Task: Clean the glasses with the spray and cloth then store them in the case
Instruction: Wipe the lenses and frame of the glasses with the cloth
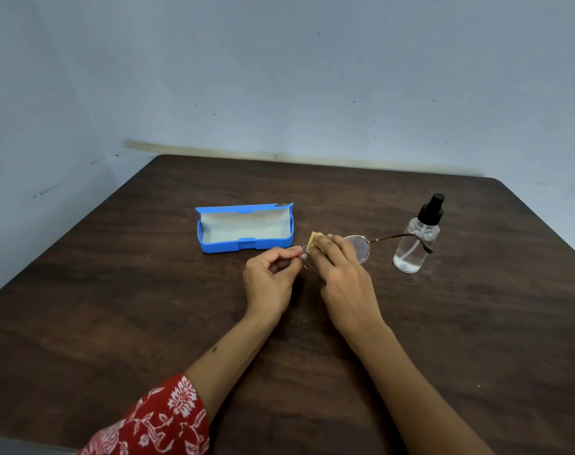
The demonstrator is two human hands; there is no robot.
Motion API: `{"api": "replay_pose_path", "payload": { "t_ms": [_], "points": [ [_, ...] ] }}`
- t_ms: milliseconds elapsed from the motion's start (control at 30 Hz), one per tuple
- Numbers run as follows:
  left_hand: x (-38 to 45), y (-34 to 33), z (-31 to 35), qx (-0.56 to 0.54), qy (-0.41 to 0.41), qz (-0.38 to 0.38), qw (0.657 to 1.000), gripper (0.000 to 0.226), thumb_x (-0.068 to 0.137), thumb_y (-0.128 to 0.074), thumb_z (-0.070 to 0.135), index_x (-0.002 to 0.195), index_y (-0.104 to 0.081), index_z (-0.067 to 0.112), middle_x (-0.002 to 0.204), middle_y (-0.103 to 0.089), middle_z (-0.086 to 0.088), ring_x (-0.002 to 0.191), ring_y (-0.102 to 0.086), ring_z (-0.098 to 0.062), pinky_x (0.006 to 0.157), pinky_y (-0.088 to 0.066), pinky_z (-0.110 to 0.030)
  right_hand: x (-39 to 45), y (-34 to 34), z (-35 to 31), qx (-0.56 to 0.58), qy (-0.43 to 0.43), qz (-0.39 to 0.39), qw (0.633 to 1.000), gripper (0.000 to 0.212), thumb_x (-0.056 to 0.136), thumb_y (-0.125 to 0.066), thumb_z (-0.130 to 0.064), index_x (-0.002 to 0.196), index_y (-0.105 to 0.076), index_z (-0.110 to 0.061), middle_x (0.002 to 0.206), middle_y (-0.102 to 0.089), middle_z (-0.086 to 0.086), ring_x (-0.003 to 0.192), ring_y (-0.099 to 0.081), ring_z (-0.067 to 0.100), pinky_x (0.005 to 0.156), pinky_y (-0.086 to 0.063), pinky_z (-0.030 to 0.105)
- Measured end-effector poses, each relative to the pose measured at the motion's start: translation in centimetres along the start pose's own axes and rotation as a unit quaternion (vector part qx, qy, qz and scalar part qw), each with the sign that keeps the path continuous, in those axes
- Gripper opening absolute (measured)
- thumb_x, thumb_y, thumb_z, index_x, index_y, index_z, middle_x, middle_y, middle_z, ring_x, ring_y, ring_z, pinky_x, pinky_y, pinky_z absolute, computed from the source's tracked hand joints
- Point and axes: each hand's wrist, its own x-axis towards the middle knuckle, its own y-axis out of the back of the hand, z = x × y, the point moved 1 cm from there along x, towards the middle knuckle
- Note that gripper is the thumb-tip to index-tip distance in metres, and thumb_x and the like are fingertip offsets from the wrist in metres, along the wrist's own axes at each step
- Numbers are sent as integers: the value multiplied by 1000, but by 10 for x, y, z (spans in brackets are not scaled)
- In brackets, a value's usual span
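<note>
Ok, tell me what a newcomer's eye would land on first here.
First the blue case, lying open on the dark table just left of centre. Then the two hands at centre: the left hand pinches the glasses while the right hand rubs a yellow cloth on a lens. To the right stands a clear spray bottle with a black top.
</note>
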Motion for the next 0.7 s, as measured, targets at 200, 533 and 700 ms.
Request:
{"api": "replay_pose_path", "payload": {
  "t_ms": [200, 533, 700],
  "points": [
    [4, 3, -4, -10, 17, 17, 1000, 18, 76, -73, 1, 85, -73, 17, 92, -74, -2, 90, -70, -13, 86, -55, -33, -12, -1, -12, -5, 36, 12, 999, 40, 78, -38, -9, 97, -73, -4, 91, -70, 4, 89, -62, 23, 77, -53, 26],
    [1, 1, 1, 13, -6, 8, 1000, 17, 76, -72, 1, 87, -73, 14, 90, -73, 1, 87, -69, -5, 80, -55, -20, -7, -1, -6, -10, -10, 16, 1000, 32, 82, -46, -7, 104, -68, 1, 103, -67, 11, 103, -52, 24, 73, -56, 34],
    [2, 2, 0, 16, -7, 12, 1000, 17, 76, -73, 1, 89, -73, 13, 91, -74, 1, 89, -70, -8, 83, -55, -26, -9, -1, -9, -15, 21, 10, 1000, 34, 81, -43, -6, 100, -70, -1, 97, -69, 9, 95, -60, 26, 81, -53, 32]
  ]
}}
